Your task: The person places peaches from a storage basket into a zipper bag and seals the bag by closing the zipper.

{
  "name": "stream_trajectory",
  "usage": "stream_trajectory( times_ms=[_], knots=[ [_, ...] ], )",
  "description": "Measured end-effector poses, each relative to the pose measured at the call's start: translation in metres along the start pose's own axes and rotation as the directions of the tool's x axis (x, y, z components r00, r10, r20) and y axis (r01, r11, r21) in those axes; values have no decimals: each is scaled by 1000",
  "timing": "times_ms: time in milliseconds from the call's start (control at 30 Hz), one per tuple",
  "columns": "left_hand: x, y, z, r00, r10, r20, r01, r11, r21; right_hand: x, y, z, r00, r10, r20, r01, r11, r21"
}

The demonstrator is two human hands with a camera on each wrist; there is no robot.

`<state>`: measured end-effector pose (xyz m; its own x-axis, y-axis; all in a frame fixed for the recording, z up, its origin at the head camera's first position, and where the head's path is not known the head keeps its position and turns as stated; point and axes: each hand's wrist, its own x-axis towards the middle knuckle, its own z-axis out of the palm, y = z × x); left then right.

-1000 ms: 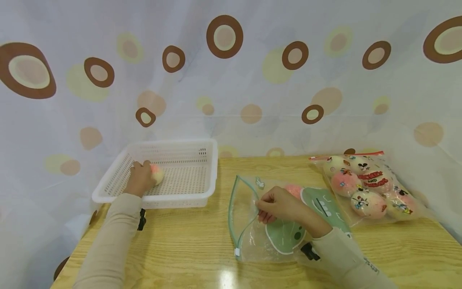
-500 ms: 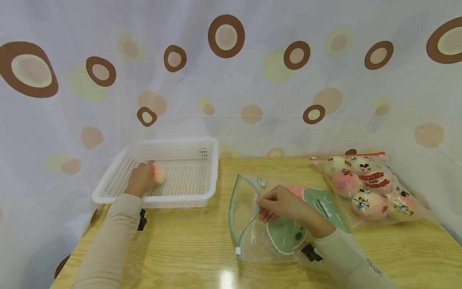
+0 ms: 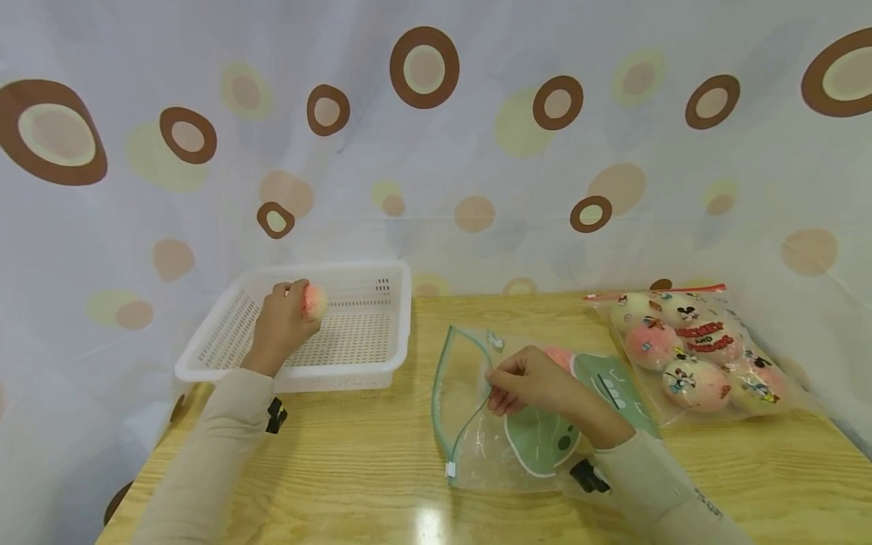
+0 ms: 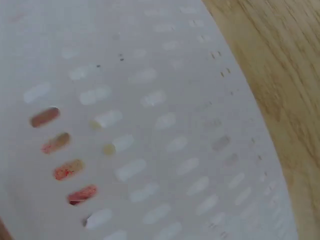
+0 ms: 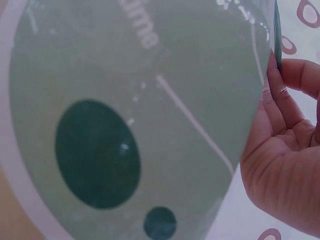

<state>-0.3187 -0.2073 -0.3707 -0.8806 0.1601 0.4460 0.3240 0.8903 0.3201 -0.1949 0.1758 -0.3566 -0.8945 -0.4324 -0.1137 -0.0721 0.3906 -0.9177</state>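
Observation:
My left hand (image 3: pixel 282 322) holds a pink and cream peach-like ball (image 3: pixel 315 302) above the white plastic basket (image 3: pixel 354 371). In the left wrist view the basket's slotted wall (image 4: pixel 165 100) fills most of the picture, and bits of pink show through its slots. My right hand (image 3: pixel 534 386) pinches the green-edged rim of a clear zip bag (image 3: pixel 477 454), whose mouth gapes toward the left. Inside that bag, a pink ball (image 3: pixel 560 357) shows partly behind the hand. The right wrist view has the bag's green print (image 5: pixel 190 125) close up, with thumb and finger on the rim.
Another clear zip bag (image 3: pixel 708 356) with a red seal lies at the back right, filled with several pink and cream balls. All of it rests on a wooden table (image 3: pixel 341 469). A patterned curtain (image 3: pixel 436 166) hangs behind.
My left hand has lifted the peach-like ball up from the basket's bottom and slightly right. The right hand stays at the bag's rim, almost unmoved.

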Motion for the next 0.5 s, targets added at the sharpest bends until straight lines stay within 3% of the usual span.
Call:
stream_trajectory(
  times_ms=[100, 300, 400, 500],
  knots=[
    [-2, 20, -5, 999, 24, -35, -25, 999, -45, -1, 0, 0, 1000, -7, -5, 7, 1000, 5],
    [-16, 59, -13, 994, 101, -36, -105, 987, -123, 0, 1, -1, 1000, -8, -3, 8, 1000, 9],
    [-28, 78, -16, 982, 179, -60, -186, 973, -140, 0, 2, 0, 1000, -6, 0, 6, 1000, 13],
    [-41, 96, -16, 961, 259, -96, -272, 947, -172, -1, 2, 0, 1000, -4, -1, 4, 1000, 18]
  ],
)
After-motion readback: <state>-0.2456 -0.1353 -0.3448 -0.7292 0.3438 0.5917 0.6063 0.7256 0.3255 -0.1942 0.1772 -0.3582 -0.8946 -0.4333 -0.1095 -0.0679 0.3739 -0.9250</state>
